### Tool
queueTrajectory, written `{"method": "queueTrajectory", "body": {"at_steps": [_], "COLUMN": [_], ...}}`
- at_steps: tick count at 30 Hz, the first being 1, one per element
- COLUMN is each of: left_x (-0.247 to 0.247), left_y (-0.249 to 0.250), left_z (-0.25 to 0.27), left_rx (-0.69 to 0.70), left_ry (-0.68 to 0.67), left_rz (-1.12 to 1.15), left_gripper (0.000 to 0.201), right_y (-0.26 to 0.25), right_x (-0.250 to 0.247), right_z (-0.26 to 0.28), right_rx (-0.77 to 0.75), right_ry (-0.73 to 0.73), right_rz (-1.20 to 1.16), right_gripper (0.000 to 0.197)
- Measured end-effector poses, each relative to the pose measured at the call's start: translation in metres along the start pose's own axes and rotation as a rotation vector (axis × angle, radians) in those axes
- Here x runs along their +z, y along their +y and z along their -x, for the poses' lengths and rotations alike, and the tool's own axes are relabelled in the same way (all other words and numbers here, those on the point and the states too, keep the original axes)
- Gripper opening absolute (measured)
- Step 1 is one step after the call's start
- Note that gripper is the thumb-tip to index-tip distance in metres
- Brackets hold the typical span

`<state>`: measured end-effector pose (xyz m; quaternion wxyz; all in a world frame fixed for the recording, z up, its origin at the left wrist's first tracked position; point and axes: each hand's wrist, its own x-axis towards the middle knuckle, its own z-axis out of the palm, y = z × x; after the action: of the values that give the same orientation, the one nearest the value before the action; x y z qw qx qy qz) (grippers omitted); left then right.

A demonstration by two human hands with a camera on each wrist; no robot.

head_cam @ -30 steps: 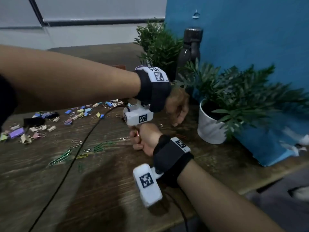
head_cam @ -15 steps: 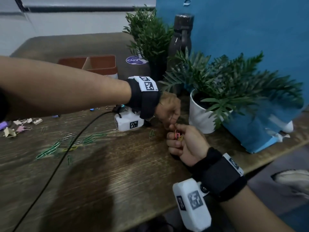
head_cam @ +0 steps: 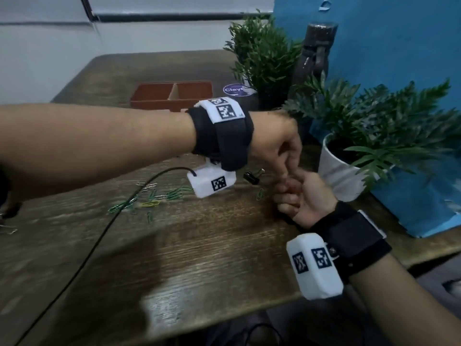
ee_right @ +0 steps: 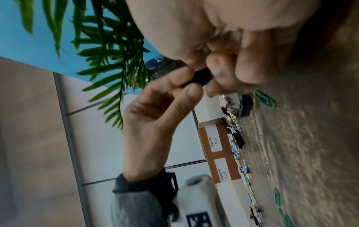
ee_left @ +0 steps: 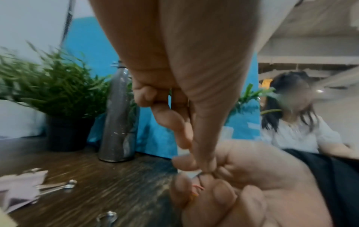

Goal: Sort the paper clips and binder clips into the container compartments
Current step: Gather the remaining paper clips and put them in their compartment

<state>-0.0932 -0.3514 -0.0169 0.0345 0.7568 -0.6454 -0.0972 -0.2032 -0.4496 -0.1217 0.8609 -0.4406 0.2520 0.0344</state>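
Hands point(head_cam: 291, 171) fingertip-to-fingertip above table point(head_cam: 199, 258)

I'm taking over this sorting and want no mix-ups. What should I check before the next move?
1. Right hand grips orange and yellow wire paper clips: ok.
2. Left hand pinches small black piece: ok.
3. Kind of that black piece: cannot tell.
4. Brown two-compartment container, labels readable: ok.
5. Black metal binder clip on wooden table sorted: not ok.
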Motion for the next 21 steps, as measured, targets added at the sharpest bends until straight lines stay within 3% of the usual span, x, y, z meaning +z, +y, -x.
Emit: {"method": "queueTrajectory", "body": {"at_steps": [3, 5, 8, 11, 16, 21], "left_x": [0.004, 0.018, 0.046, 0.060, 0.067, 0.069], "left_y": [-0.020, -0.030, -0.031, -0.035, -0.060, -0.075], "left_z": [0.016, 0.025, 0.034, 0.046, 0.094, 0.129], "left_rx": [-0.109, -0.071, 0.122, 0.198, 0.026, -0.128], "left_ry": [0.194, 0.120, -0.085, -0.168, -0.092, 0.023], "left_rz": [-0.060, -0.077, -0.112, -0.186, -0.127, -0.131], "left_gripper": [0.013, 0.015, 0.024, 0.024, 0.010, 0.014], "right_y": [-0.002, -0.002, -0.004, -0.003, 0.006, -0.001], "right_x": [-0.006, -0.006, 0.000, 0.008, 0.036, 0.092], "right_z": [0.000, -0.001, -0.005, -0.009, -0.018, -0.052], "right_rx": [0.003, -0.030, -0.049, -0.048, -0.012, -0.036], "right_ry": [0.031, 0.051, 0.064, 0.053, -0.028, -0.116], "right_rz": [-0.062, -0.044, 0.012, 0.066, 0.142, 0.202], "right_gripper": [0.041, 0.044, 0.050, 0.052, 0.055, 0.050]}}
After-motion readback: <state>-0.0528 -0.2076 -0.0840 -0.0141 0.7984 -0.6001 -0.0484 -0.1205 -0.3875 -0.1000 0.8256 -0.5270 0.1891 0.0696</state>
